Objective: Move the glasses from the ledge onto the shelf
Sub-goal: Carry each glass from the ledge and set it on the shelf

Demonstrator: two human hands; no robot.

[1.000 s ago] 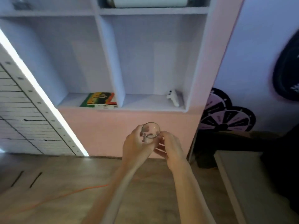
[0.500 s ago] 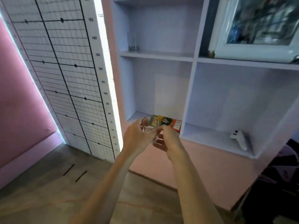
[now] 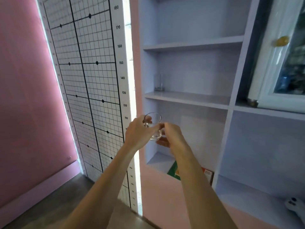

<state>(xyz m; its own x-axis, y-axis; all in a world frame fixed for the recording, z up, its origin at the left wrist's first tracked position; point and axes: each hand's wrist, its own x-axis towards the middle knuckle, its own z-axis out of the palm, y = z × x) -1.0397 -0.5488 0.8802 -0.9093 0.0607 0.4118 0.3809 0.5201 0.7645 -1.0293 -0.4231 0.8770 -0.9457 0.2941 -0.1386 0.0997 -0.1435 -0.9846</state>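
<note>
I hold a small clear glass (image 3: pixel 153 128) upright between both hands in front of the lilac shelf unit. My left hand (image 3: pixel 137 132) wraps its left side and my right hand (image 3: pixel 171 135) pinches its right side and supports it from below. Above it runs a shelf board (image 3: pixel 186 98) with a taller clear glass (image 3: pixel 159 82) standing at its left end. The held glass is below that board, level with the compartment under it.
A height-chart panel (image 3: pixel 92 80) with a lit strip stands left of the shelves. A green and red box (image 3: pixel 175 171) lies in the lower compartment, partly behind my right arm. A white controller (image 3: pixel 295 206) rests lower right. A white-framed picture (image 3: pixel 283 66) leans upper right.
The view has swung up and left along the shelf unit. Both hands have kept hold of the glass and raised it from the low pink panel to just under the shelf with the tall glass.
</note>
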